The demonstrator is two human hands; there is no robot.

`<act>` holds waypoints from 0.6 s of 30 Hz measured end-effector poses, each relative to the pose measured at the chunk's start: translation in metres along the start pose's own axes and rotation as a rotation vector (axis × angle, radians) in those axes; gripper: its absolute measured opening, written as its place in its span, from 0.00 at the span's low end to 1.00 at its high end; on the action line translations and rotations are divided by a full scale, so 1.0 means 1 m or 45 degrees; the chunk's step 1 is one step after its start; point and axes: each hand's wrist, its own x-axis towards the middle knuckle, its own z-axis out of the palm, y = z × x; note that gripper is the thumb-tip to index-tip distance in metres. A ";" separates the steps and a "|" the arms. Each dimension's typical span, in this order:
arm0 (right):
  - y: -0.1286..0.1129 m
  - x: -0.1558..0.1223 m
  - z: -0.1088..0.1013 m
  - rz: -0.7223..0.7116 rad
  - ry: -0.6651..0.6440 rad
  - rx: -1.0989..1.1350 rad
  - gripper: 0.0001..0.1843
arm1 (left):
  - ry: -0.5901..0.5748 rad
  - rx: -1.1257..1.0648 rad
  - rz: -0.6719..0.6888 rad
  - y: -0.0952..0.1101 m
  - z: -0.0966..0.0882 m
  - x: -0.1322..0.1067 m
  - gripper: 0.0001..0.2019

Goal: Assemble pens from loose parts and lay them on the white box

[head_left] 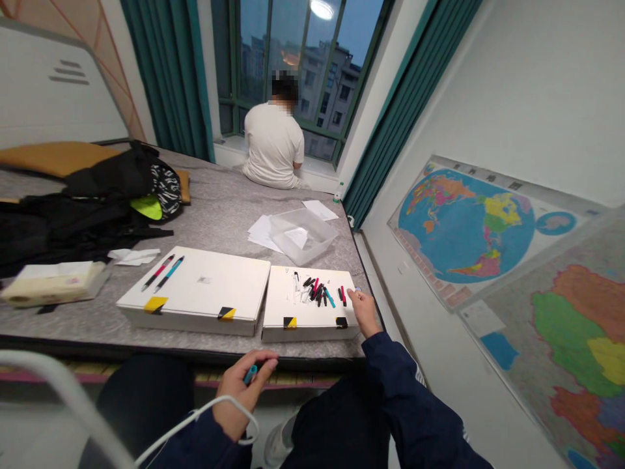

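My left hand hovers over my lap, below the bed's edge, fingers pinched round a teal pen part. My right hand reaches to the right edge of the smaller white box, fingers curled as if pinching; what they grip is too small to name. Just left of it, a heap of pen parts in black, red, teal and clear lies on that box. A larger white box to the left carries a red pen and a teal pen side by side.
A clear plastic tub and loose papers lie behind the boxes on the grey mattress. Black bags and a tissue pack sit at left. A person sits at the window, back turned. Maps cover the right wall.
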 end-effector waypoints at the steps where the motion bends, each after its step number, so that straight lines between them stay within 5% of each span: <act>1: 0.003 0.000 0.002 -0.007 -0.033 -0.021 0.26 | -0.008 0.007 0.001 -0.002 -0.002 0.003 0.11; 6: 0.022 -0.003 0.009 -0.030 -0.096 -0.208 0.25 | -0.160 0.011 0.046 -0.019 -0.020 0.010 0.10; 9: 0.029 -0.004 0.013 -0.035 -0.106 -0.346 0.26 | -0.089 -0.072 -0.184 -0.031 -0.027 0.010 0.15; 13: 0.026 0.001 0.021 -0.018 -0.116 -0.369 0.27 | -0.102 -0.412 -0.446 -0.038 -0.019 0.011 0.21; 18: 0.017 0.013 0.033 -0.005 -0.196 -0.330 0.24 | -0.124 -0.482 -0.428 -0.032 -0.005 0.020 0.19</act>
